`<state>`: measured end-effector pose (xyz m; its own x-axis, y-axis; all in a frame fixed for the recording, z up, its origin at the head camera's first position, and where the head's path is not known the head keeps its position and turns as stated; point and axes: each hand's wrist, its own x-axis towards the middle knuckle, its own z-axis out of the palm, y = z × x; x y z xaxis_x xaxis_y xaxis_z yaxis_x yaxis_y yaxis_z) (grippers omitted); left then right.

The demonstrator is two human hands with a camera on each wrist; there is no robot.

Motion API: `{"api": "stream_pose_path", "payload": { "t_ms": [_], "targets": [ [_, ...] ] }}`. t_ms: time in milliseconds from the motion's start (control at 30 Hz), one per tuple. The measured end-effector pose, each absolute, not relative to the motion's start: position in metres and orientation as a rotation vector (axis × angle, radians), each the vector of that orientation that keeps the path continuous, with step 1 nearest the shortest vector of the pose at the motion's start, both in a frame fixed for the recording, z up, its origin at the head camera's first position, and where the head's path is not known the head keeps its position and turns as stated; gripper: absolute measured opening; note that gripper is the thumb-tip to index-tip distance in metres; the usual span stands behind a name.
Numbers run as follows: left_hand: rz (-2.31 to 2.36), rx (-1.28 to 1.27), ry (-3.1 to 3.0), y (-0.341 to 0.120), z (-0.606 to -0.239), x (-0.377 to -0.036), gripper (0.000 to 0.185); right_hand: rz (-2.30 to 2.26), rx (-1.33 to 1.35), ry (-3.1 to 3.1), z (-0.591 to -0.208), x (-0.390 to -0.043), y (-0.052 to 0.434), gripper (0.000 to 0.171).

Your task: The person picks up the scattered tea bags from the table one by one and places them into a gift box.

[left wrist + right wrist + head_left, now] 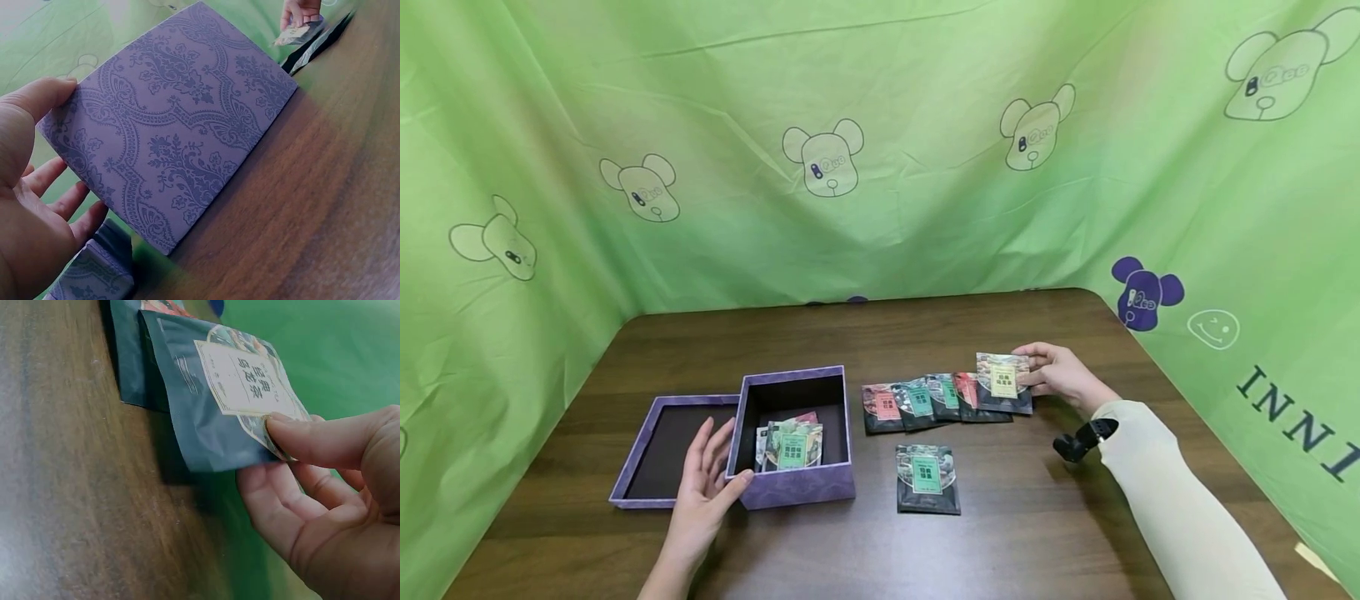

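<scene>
My right hand (1060, 373) pinches a tea sachet with a pale yellow label (1003, 382) by its right edge, thumb on its face and fingers underneath. In the right wrist view the sachet (225, 394) is tilted over a neighbouring dark sachet (134, 369). My left hand (703, 483) holds the near left corner of an open purple box (797, 487), thumb at the rim and fingers along the left side. Inside lie several sachets, a green-labelled one (793, 446) on top. The left wrist view shows the box's patterned front wall (175, 125).
A purple lid (651, 454) lies left of the box, dark inside up. Right of the box several sachets overlap in a row, a red-labelled one (882, 408) at its left end. Nearer the front lies a single green-labelled sachet (927, 479). A green curtain (925, 233) surrounds the wooden table (820, 550).
</scene>
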<state>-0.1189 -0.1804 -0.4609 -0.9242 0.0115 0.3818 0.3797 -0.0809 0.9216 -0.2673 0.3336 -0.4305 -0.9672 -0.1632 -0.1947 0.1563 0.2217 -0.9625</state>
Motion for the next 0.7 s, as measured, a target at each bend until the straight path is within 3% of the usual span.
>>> {"api": "stream_pose_path", "payload": {
  "t_ms": [333, 700],
  "targets": [
    [-2.089, -0.414, -1.953, -0.180, -0.460, -0.119, 0.085, -1.936, -0.074, 2.162, -0.427, -0.272, 0.338, 0.042],
    [-2.092, -0.389, -1.962, -0.180, -0.460, -0.118, 0.085, -1.982, -0.097, 2.134, -0.413, -0.273, 0.323, 0.042]
  ]
}}
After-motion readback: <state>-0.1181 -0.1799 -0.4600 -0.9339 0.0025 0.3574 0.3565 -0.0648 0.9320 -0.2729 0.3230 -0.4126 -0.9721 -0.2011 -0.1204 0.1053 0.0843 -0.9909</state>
